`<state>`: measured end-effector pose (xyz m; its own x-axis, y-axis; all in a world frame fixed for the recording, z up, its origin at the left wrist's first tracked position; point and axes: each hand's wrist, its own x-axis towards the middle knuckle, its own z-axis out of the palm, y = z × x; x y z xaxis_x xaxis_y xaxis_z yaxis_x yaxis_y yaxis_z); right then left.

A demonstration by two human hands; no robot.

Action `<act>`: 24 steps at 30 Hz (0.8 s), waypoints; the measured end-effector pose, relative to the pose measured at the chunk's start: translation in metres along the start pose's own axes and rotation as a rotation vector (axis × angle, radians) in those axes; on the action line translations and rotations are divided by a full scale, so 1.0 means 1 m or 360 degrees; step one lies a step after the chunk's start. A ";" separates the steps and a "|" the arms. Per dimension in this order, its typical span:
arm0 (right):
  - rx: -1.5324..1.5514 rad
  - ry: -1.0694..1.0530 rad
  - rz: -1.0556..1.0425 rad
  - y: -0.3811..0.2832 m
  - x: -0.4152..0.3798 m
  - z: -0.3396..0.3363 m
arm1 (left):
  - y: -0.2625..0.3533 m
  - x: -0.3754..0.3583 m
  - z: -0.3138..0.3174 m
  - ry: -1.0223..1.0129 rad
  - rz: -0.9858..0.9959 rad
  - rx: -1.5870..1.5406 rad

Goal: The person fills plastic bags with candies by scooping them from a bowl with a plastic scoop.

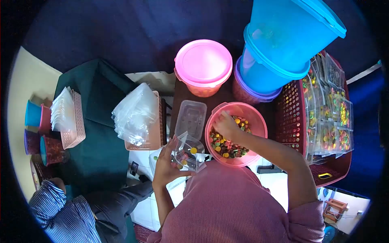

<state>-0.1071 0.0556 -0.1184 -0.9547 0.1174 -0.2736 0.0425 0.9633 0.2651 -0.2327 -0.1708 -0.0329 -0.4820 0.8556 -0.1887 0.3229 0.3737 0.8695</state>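
Observation:
My left hand (165,167) grips a clear plastic bag (189,149) by its side, with its mouth spread. A few yellow, red and green round pieces lie inside the bag. My right hand (227,126) is down inside a pink bucket (257,148), its fingers curled in at the left side; what they hold is hidden. Many small round pieces (229,148) in red, yellow, green and brown, like candies, cover the bucket's bottom. Just above the bag, a clear plastic tray (190,117) rests on the dark table.
A lidded pink tub (204,65) and stacked blue tubs (279,44) stand behind the bucket. At right, a dark red basket (290,117) holds several filled bags (334,117). Baskets of clear bags (135,115) stand left. Another person's striped sleeve (48,202) is at lower left.

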 end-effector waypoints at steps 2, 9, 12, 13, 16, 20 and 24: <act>-0.0032 0.0313 -0.0007 0.006 -0.005 0.015 | 0.006 0.000 -0.001 0.0022 0.0087 0.0151; -0.0029 0.0210 0.0327 0.008 -0.002 0.039 | 0.003 0.003 0.003 0.0001 0.0112 0.0203; 0.0269 0.0018 0.0522 0.004 0.003 0.065 | 0.004 0.005 0.002 0.0075 0.0273 0.0249; 0.0908 0.0180 0.0968 0.005 0.003 0.067 | 0.005 0.005 0.001 0.0075 0.0272 0.0289; 0.0901 -0.0252 0.0828 0.024 0.000 0.051 | 0.006 0.004 0.004 0.0077 0.0226 0.0305; 0.0187 -0.0553 0.0457 0.027 -0.013 -0.002 | 0.009 0.003 0.006 0.0058 0.0106 0.0335; -0.0084 0.0125 0.0495 0.013 -0.034 0.005 | 0.007 0.008 0.007 0.0052 0.0171 0.0330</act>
<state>-0.0727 0.0648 -0.1101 -0.9181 0.3834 -0.1003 0.3226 0.8701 0.3727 -0.2281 -0.1588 -0.0317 -0.4611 0.8835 -0.0823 0.5327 0.3498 0.7707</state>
